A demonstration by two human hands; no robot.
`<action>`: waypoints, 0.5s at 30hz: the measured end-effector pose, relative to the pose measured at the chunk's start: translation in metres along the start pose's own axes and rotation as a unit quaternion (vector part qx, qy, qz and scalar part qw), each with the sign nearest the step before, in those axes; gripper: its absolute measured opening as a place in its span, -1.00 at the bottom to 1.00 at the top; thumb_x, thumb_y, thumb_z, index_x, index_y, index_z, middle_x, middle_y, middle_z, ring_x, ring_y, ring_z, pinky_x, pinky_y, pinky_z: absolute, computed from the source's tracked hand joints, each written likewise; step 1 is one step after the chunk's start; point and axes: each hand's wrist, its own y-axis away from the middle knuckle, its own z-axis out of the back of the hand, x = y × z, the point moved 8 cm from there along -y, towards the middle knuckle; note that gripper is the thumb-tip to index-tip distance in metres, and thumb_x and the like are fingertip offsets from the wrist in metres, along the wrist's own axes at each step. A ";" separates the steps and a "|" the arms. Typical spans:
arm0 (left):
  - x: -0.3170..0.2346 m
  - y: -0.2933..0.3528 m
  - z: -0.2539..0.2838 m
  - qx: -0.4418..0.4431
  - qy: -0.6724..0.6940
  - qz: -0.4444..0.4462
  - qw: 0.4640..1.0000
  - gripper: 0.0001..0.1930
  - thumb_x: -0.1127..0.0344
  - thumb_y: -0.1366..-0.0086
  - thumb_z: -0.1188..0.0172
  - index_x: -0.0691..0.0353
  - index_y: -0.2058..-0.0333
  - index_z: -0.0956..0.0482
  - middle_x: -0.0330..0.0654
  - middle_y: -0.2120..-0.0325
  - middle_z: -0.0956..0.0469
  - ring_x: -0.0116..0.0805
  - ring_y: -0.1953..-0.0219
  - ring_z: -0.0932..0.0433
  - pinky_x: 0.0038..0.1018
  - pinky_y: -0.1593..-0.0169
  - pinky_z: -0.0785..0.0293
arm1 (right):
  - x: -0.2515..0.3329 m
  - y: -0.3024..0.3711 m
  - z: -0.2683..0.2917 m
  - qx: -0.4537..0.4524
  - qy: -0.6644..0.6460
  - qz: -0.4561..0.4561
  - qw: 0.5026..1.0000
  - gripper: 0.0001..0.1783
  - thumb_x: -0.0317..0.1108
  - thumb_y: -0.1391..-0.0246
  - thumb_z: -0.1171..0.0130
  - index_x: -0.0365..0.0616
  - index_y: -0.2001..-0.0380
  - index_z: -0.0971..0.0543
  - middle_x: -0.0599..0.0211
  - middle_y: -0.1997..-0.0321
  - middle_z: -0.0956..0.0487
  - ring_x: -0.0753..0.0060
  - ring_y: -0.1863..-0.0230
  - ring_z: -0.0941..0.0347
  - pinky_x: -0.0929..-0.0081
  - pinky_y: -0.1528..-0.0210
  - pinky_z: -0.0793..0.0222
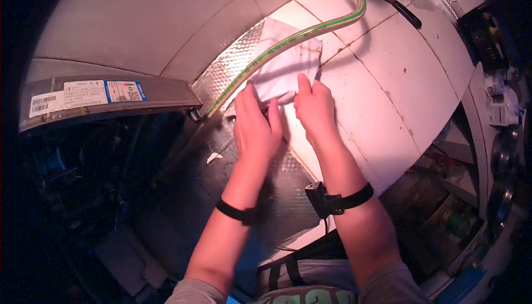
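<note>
A crumpled white sheet [288,68], whether cloth or paper I cannot tell, lies across shiny embossed foil [227,57] and white tiles. My left hand [255,124] is at its near left edge, fingers stretched upward and thumb apart. At the sheet's near right edge, my right hand [318,107] is closed with its fingers curled; the sheet's edge seems to run into its grip, though the fingertips are partly hidden. Above the sheet arches a clear hose [288,42] with a green stripe. Each wrist wears a black band, and the right band [354,198] carries a small black box.
A metal appliance edge [160,96] with stickers stands at left, meeting the hose near its corner. A black-handled scraper [407,13] lies on the tiled counter [388,93] at the far right. Dark pans [501,193] line the right side. A torn scrap [214,157] sits left of my forearm.
</note>
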 end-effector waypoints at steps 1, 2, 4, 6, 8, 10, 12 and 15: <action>-0.006 0.005 -0.002 0.017 -0.011 0.008 1.000 -0.38 0.25 -0.23 -0.17 0.26 -0.23 -0.20 0.30 -0.09 -0.28 0.20 0.25 -0.53 -0.11 0.19 -0.49 | 0.003 -0.003 0.005 -0.015 0.034 0.036 0.999 -0.58 -0.08 -0.28 0.02 -0.20 0.52 -0.44 0.39 0.68 -0.41 0.58 0.72 -0.27 0.52 0.65 -0.21; -0.016 0.010 -0.002 0.034 -0.021 0.017 0.999 -0.34 0.27 -0.21 -0.19 0.24 -0.26 -0.18 0.33 -0.14 -0.23 0.20 0.19 -0.52 -0.13 0.17 -0.51 | 0.004 -0.006 0.010 -0.031 0.068 0.072 0.995 -0.57 -0.07 -0.27 0.01 -0.22 0.52 -0.44 0.38 0.67 -0.43 0.56 0.71 -0.29 0.50 0.63 -0.24; -0.026 0.012 -0.006 0.139 -0.009 0.106 0.985 -0.22 0.28 -0.16 -0.24 0.17 -0.33 -0.09 0.39 -0.26 -0.02 0.24 0.08 -0.51 -0.16 0.12 -0.54 | 0.022 0.001 0.014 -0.032 0.088 0.098 0.991 -0.59 -0.12 -0.22 0.00 -0.32 0.46 -0.47 -0.04 0.50 -0.51 -0.03 0.44 -0.42 0.16 0.34 -0.33; -0.039 0.010 -0.010 0.098 0.009 0.028 0.995 -0.24 0.26 -0.17 -0.23 0.14 -0.32 -0.13 0.43 -0.25 -0.01 0.22 0.13 -0.54 -0.20 0.25 -0.57 | 0.041 0.010 0.019 -0.027 0.100 0.122 0.987 -0.60 -0.16 -0.20 -0.01 -0.37 0.43 -0.49 -0.25 0.42 -0.55 -0.32 0.30 -0.50 0.00 0.20 -0.38; -0.052 0.005 -0.008 0.031 0.017 -0.027 0.999 -0.26 0.27 -0.14 -0.25 0.05 -0.30 -0.18 0.38 -0.24 -0.02 0.22 0.15 -0.55 -0.18 0.28 -0.58 | 0.050 0.013 0.022 -0.014 0.137 0.147 0.979 -0.64 -0.17 -0.17 -0.05 -0.35 0.38 -0.49 -0.23 0.42 -0.56 -0.30 0.31 -0.51 -0.03 0.22 -0.39; -0.051 -0.006 -0.023 0.026 -0.002 0.008 1.000 -0.29 0.33 -0.13 -0.24 0.06 -0.29 -0.22 0.33 -0.22 -0.05 0.23 -0.07 -0.35 -0.18 0.10 -0.52 | 0.049 0.012 0.022 0.034 0.161 0.164 0.973 -0.65 -0.17 -0.14 -0.08 -0.33 0.36 -0.48 -0.18 0.45 -0.57 -0.30 0.35 -0.51 -0.04 0.25 -0.39; -0.051 -0.016 -0.035 0.014 -0.016 0.025 0.999 -0.37 0.38 -0.11 -0.23 0.07 -0.21 -0.31 0.28 -0.17 -0.10 0.24 -0.13 -0.31 -0.19 0.05 -0.51 | 0.047 0.008 0.024 0.107 0.198 0.149 0.963 -0.66 -0.16 -0.10 -0.13 -0.28 0.33 -0.46 -0.10 0.49 -0.58 -0.23 0.41 -0.53 0.02 0.30 -0.43; -0.054 -0.030 -0.037 -0.019 -0.029 0.015 0.999 -0.55 0.44 -0.06 -0.23 0.08 0.00 -0.51 0.22 -0.06 -0.24 0.24 0.04 -0.47 -0.22 0.18 -0.55 | 0.073 0.011 0.042 0.261 0.177 0.116 0.942 -0.65 -0.13 -0.10 -0.15 -0.27 0.35 -0.45 -0.06 0.52 -0.58 -0.12 0.42 -0.56 0.09 0.33 -0.45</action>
